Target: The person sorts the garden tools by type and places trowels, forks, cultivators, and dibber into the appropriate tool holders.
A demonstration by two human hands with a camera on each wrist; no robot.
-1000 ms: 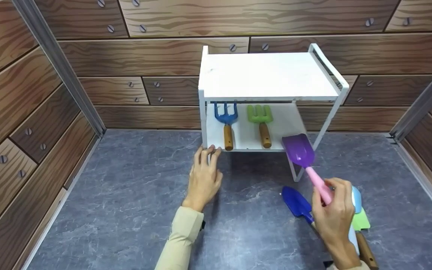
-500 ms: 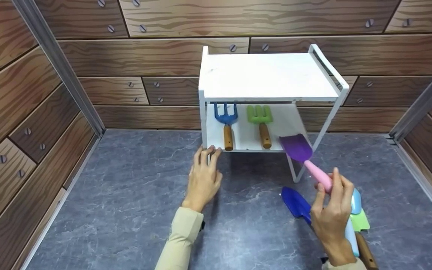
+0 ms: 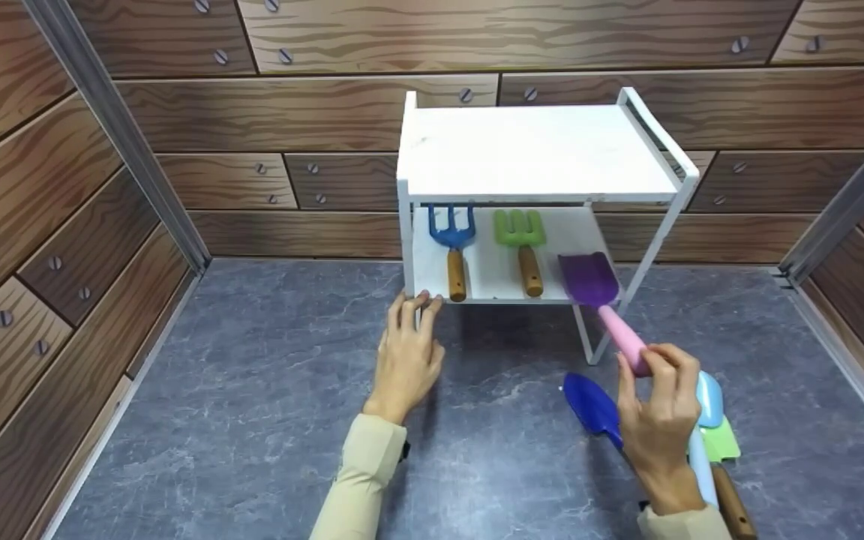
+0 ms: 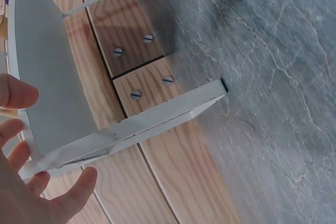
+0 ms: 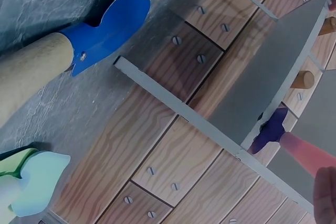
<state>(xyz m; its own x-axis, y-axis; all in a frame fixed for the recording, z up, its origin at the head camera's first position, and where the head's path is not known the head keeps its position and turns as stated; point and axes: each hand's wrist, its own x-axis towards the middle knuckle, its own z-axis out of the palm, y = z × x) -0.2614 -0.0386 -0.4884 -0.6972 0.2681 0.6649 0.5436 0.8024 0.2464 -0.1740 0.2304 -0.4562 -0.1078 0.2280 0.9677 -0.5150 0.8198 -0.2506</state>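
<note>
My right hand pinches the pink handle of a toy shovel with a purple blade. Its blade lies over the right front part of the lower shelf of a white two-tier rack; in the right wrist view the shovel meets the shelf edge. At the shelf's left front corner, the spread fingers of my left hand touch the rack, the thumb standing apart from it. On that shelf lie a blue hand fork and a green hand fork, their wooden handles toward me.
On the grey floor, a dark blue trowel lies partly behind my right hand. A light blue tool and a light green tool with a wooden handle lie at the right. Wood-patterned walls enclose the sides and back.
The shovel's blade has moved slightly left and farther over the lower shelf, and my right hand has shifted its grip toward the handle's end. My left hand has stayed put.
</note>
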